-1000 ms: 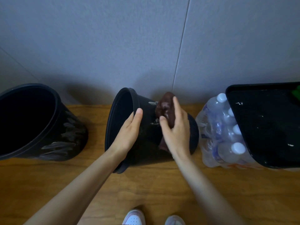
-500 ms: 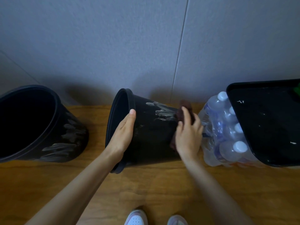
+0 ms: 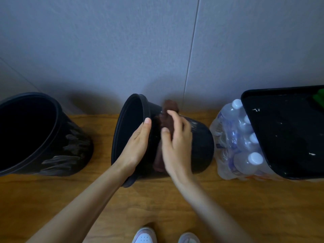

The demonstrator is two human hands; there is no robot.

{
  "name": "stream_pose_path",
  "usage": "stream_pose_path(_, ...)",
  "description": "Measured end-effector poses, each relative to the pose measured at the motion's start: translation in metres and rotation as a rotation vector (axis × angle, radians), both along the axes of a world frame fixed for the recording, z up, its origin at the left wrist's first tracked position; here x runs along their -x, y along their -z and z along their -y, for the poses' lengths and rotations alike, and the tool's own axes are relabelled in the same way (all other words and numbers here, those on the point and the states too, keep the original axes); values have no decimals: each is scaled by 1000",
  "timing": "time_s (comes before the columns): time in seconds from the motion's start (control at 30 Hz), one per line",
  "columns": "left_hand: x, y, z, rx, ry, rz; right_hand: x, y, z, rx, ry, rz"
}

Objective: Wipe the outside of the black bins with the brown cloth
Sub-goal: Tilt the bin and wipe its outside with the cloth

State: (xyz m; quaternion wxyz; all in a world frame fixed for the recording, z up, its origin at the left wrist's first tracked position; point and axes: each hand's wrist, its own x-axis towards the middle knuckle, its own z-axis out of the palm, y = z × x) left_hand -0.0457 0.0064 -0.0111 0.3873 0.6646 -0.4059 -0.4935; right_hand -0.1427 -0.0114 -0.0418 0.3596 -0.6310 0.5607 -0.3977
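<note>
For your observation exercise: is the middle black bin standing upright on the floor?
No, the middle bin lies tipped sideways, steadied by the left hand.

The tilted middle bin lies close against the wall, leaving little room behind it. To its right, a shrink-wrapped pack of water bottles stands just beside its base, and the rectangular black bin blocks further right. A bare wooden floor gap separates it from the left bin. Floor in front lies open.
</note>
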Motion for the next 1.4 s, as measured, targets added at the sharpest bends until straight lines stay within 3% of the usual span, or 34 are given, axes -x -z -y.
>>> stream_pose_path(0.13,-1,4,3,22,44,21,-22,-8,-17,-2,-26,75)
stream_pose_path(0.27,1,-3,5,-34,11,-8,-11,12,-1,147,37,-218)
stream_pose_path(0.4,-1,-6,3,-62,-89,-50,37,48,43,-76,162,-334)
stream_pose_path(0.6,-1,-3,-2,-57,-15,-23,90,75,62,-329,225,-369)
stream_pose_path(0.9,-4,0,-8,26,103,-11,8,-1,14,23,-150,-61)
stream_pose_path(1.03,-7,2,-4,39,126,-24,8,3,16,162,-167,-168)
stream_pose_path(1.23,-14,-2,-3,56,135,7,58,51,50,-120,46,-332)
stream_pose_path(1.4,-8,-2,-1,59,202,-33,93,69,61,-324,139,-331)
